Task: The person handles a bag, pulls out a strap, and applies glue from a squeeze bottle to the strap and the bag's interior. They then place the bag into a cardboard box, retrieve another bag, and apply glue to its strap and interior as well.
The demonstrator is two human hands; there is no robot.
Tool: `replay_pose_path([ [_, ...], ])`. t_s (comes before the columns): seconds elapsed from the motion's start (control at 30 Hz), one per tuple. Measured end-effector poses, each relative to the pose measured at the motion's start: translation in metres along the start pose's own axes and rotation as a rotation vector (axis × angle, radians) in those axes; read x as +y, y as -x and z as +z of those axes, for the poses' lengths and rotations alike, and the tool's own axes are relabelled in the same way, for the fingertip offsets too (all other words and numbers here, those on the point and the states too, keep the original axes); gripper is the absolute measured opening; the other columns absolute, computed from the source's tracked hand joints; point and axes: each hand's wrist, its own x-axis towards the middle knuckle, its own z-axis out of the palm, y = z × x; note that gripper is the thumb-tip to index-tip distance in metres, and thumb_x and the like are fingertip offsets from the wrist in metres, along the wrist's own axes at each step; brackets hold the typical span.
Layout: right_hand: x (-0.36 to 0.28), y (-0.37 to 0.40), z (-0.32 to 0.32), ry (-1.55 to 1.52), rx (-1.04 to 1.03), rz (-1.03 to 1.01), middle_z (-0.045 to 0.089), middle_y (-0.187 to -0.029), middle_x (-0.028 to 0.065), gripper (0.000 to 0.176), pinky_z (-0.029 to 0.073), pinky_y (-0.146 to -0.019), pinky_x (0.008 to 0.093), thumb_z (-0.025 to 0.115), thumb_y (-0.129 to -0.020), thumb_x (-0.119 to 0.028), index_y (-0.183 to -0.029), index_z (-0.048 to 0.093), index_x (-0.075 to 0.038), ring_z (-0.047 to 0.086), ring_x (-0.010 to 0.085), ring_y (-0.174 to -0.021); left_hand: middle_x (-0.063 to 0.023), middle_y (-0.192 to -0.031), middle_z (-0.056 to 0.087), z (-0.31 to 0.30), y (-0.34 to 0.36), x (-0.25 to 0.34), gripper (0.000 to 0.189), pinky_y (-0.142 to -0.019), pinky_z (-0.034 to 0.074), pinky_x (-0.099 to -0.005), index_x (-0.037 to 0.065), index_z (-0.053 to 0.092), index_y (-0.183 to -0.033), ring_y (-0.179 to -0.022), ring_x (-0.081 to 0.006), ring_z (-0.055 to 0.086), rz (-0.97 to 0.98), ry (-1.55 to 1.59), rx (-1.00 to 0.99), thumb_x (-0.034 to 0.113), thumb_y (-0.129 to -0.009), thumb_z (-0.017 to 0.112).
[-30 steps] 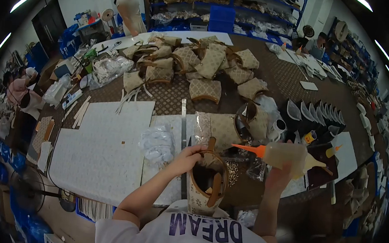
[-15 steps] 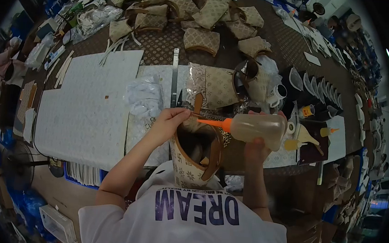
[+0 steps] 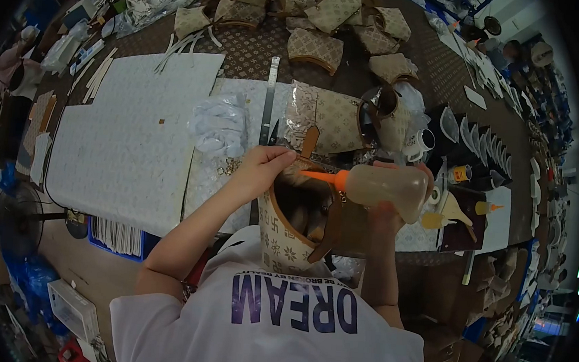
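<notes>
A beige patterned handbag (image 3: 278, 238) with brown trim is held mouth-up against my body, its dark inside showing. My left hand (image 3: 268, 168) pinches the far rim of the bag between thumb and fingers, beside an upright brown strap tab (image 3: 311, 140). In my right hand (image 3: 386, 217) lies a translucent glue bottle (image 3: 377, 186) with an orange nozzle, tipped sideways. The nozzle points left, its tip at the inner edge of the bag's rim, close to my left fingertips. Some right fingers are hidden behind the bottle.
Ahead lies a plastic-wrapped handbag (image 3: 335, 120) next to a steel ruler (image 3: 269, 101) and a clear plastic bundle (image 3: 219, 124). Several bag pieces (image 3: 315, 49) are heaped at the back. Rightward stand a white jar (image 3: 418, 145), dark curved pieces (image 3: 473, 137) and small glue bottles (image 3: 436, 221).
The head view has shifted slightly, so the table sits a little higher and to the right. Both hands keep their hold, and the nozzle stays at the bag's rim.
</notes>
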Motion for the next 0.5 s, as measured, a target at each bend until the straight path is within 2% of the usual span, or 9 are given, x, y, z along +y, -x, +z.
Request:
replay_pose_path([
  [0.13, 0.004, -0.007, -0.001, 0.012, 0.047, -0.052, 0.06, -0.104, 0.0205, 0.093, 0.051, -0.081, 0.0419, 0.077, -0.068, -0.05, -0.132, 0.023, -0.009, 0.063, 0.0316, -0.092, -0.001, -0.071, 0.058, 0.0, 0.0, 0.003, 0.032, -0.066, 0.041, -0.0249, -0.005, 0.062, -0.098, -0.071, -0.0069, 0.048, -0.013, 0.018, -0.008, 0.026, -0.092, 0.053],
  [0.23, -0.001, -0.001, -0.003, 0.092, -0.021, 0.013, 0.059, -0.104, 0.0196, 0.094, 0.051, -0.082, 0.0426, 0.078, -0.067, -0.05, -0.131, 0.024, -0.008, 0.063, 0.0317, -0.091, -0.0016, -0.074, 0.06, 0.0, -0.001, 0.003, 0.032, -0.068, 0.042, -0.0249, -0.005, 0.063, -0.099, -0.073, -0.0072, 0.049, -0.02, 0.037, -0.017, 0.026, -0.092, 0.053],
  [0.33, 0.007, 0.001, -0.005, 0.067, -0.043, -0.011, 0.057, -0.108, 0.0187, 0.097, 0.051, -0.081, 0.0436, 0.078, -0.066, -0.052, -0.132, 0.023, -0.007, 0.063, 0.0316, -0.09, -0.0015, -0.075, 0.061, 0.001, -0.001, 0.004, 0.033, -0.069, 0.042, -0.0247, -0.004, 0.063, -0.1, -0.074, -0.0075, 0.05, -0.024, 0.057, -0.008, 0.026, -0.092, 0.053],
  [0.43, 0.01, -0.002, 0.004, 0.076, 0.15, -0.094, 0.057, -0.107, 0.017, 0.099, 0.052, -0.081, 0.0439, 0.079, -0.065, -0.052, -0.132, 0.022, -0.006, 0.064, 0.0313, -0.089, -0.0018, -0.075, 0.061, 0.0, -0.002, 0.004, 0.033, -0.069, 0.042, -0.0246, -0.004, 0.063, -0.1, -0.074, -0.0075, 0.051, -0.025, 0.028, -0.016, 0.026, -0.092, 0.053],
  [0.5, 0.007, 0.002, -0.002, 0.09, 0.076, -0.079, 0.057, -0.107, 0.0161, 0.101, 0.052, -0.081, 0.0443, 0.079, -0.064, -0.052, -0.133, 0.021, -0.007, 0.063, 0.031, -0.091, -0.002, -0.074, 0.061, 0.002, 0.0, 0.008, 0.033, -0.068, 0.042, -0.0248, -0.005, 0.062, -0.1, -0.073, -0.0077, 0.05, -0.03, 0.011, 0.005, 0.026, -0.092, 0.053],
])
